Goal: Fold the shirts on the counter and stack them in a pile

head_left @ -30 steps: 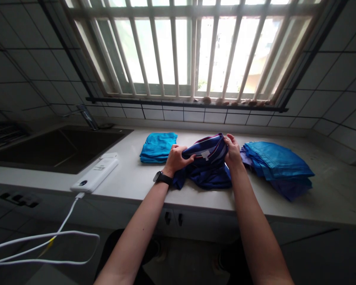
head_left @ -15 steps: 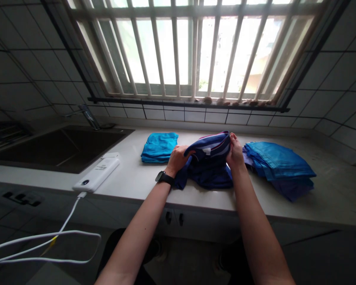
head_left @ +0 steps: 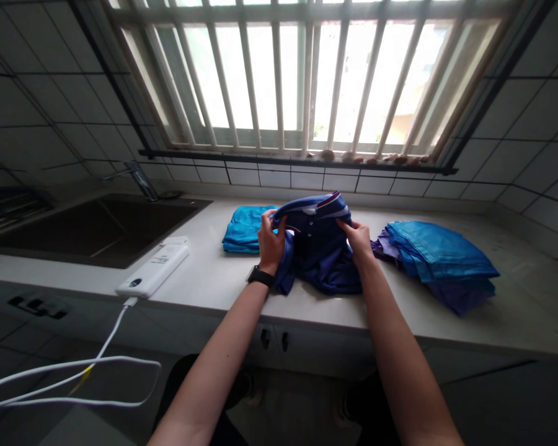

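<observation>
While its lower folds lie slack on the table (head_left: 214, 282), near the front edge, the navy shirt (head_left: 325, 266), to the right of the sink (head_left: 56, 229), looks light and soft, likely to sag or crumple rather than break. Its smooth cloth may slide on itself, so a firm pinch should serve better than a loose scoop. Farther up, the left hand (head_left: 272, 241), on the side toward the sink, and the right hand (head_left: 359, 240), on the side away from it, each have fingers pinched on the cloth by the striped collar (head_left: 336, 205). That banded collar is probably the stiffest part and the surest hold. Toward the back, a folded turquoise cloth (head_left: 244, 229) lies nearer the sink than the shirt does.
</observation>
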A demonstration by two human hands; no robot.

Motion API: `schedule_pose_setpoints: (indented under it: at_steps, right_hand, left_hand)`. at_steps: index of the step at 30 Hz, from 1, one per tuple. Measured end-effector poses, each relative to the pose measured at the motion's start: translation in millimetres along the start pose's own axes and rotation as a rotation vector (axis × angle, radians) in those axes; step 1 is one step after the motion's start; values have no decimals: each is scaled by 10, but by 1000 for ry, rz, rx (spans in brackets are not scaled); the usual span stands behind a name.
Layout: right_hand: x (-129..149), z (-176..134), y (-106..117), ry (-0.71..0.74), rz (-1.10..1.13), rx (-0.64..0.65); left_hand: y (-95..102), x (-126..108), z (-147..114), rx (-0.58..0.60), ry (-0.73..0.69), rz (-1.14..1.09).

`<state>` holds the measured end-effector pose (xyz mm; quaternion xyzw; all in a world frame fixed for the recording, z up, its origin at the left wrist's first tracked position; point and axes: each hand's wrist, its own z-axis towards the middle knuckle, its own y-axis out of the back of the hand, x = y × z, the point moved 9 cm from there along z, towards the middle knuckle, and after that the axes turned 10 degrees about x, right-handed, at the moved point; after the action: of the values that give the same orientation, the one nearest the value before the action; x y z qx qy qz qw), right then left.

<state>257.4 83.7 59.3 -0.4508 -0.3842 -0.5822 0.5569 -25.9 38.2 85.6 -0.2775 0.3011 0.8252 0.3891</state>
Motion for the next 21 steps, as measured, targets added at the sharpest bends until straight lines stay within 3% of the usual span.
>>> schedule_pose_setpoints:
  at_steps: [2, 4, 9, 12, 16, 21]
  right_hand:
    - [-32, -3, 103, -26, 60, -99]
    - [-51, -13, 92, -53, 178, -96]
    - [-19, -90, -92, -141, 375, 100]
    - [24, -196, -206, -168, 468, 267]
    - [-55, -325, -339, -313, 507, 414]
    - [-72, -200, -302, -319, 577, 281]
  left_hand:
    - [-73, -23, 13, 72, -37, 57]
    - [-169, -30, 15, 182, -57, 80]
    - [-482, -101, -89, 543, -148, 21]
    - [-596, -129, -193, 685, -170, -96]
    - [-682, -20, -313, 814, -31, -230]
    - [-685, 54, -301, 779, 12, -213]
